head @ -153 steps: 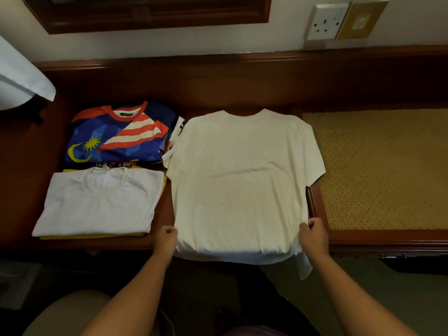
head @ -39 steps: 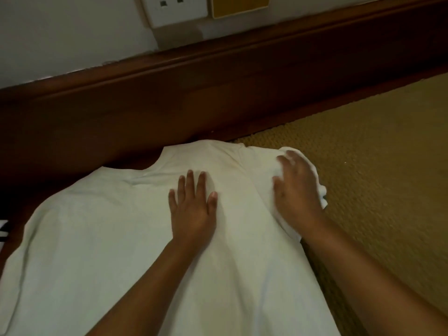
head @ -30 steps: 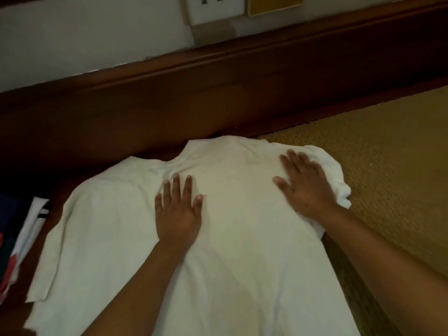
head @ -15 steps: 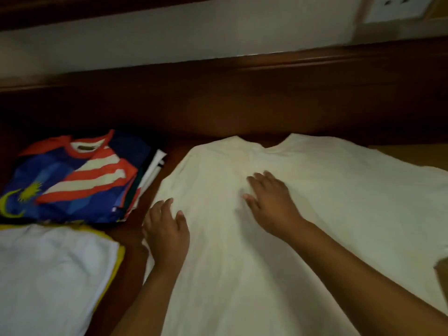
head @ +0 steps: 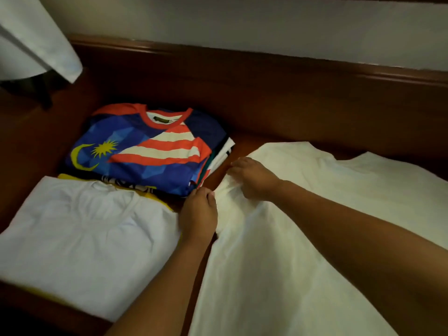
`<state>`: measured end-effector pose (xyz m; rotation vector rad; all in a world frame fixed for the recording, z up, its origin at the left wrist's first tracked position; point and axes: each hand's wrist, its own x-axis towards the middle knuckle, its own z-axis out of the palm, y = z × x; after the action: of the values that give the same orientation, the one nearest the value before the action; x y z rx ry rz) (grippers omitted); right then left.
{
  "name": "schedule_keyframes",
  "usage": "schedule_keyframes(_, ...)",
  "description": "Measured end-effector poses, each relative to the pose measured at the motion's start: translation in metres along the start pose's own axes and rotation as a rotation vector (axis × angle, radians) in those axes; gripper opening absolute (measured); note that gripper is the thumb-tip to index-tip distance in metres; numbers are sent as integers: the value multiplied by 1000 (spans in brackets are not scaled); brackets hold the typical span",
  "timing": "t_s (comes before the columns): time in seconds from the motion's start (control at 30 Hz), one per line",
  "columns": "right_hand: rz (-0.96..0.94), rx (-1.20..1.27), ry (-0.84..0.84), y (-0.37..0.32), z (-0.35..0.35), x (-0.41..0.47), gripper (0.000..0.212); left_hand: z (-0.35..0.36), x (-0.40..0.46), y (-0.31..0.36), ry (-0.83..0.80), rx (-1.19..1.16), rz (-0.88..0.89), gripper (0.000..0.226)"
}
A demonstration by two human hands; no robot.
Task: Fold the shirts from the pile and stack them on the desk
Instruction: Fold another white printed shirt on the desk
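Head view, the only one: the cream cotton T-shirt point(head: 303, 238) lies spread flat across the right half of the frame, neck hole toward the upper right, soft and lightly rumpled. Both hands are on its left sleeve at centre frame. The left hand point(head: 198, 214) has fingers curled, pinching the sleeve edge right where the fabric bunches. The right hand point(head: 254, 178) reaches across just above it, fingers bent down onto the gathered cloth; it looks like a pinch of the shoulder seam, though the fingertips are partly tucked under.

My read: this is the sleeve-in step, the first fold of this shirt. Next it wants the sleeve carried inward over the body, laid flat, the crease pressed smooth, and the same done on the far side before halving it.

Upper left of centre, a folded blue jersey with red-and-white stripes and a yellow crescent and star point(head: 145, 151) sits on top of a pile of other folded garments, slick and synthetic-looking. Lower left, a folded white T-shirt point(head: 84, 238) lies square over a yellow one, only a yellow edge showing. All of this rests on the dark reddish wooden desk point(head: 242, 112), polished, with a raised back rail. A pale cloth point(head: 36, 37) hangs in the top-left corner.
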<state>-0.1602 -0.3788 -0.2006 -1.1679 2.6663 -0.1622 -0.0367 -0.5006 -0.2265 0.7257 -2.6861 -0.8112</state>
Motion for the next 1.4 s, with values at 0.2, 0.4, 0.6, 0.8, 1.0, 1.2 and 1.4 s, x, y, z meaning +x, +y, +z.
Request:
schedule_keyframes(0.2, 45, 112, 95, 13, -15, -4, 37, -15, 1, 9, -241, -378, -158, 40)
schedule_keyframes(0.4, 46, 153, 174, 21, -43, 0, 26, -3, -7, 6, -239, 208, 114, 34)
schedule_keyframes(0.6, 189, 459, 223, 16, -71, 29, 39, -37, 8, 30, -122, -362, -43, 16)
schedule_keyframes(0.8, 270, 631, 243, 5, -71, 61, 45, -67, 44, 36, 31, -326, -63, 33)
schedule_keyframes(1.0, 336, 523, 378, -1, -30, 18, 29, -68, 62, 2, 44, 81, -43, 28)
schedule_keyframes(1.2, 545, 273, 315, 41, 39, -112, 48, -47, 22, 4, 80, 175, 407, 25)
schedule_keyframes(1.4, 712, 129, 125, 97, 57, -150, 73, 18, 11, 39, -446, 395, 547, 52)
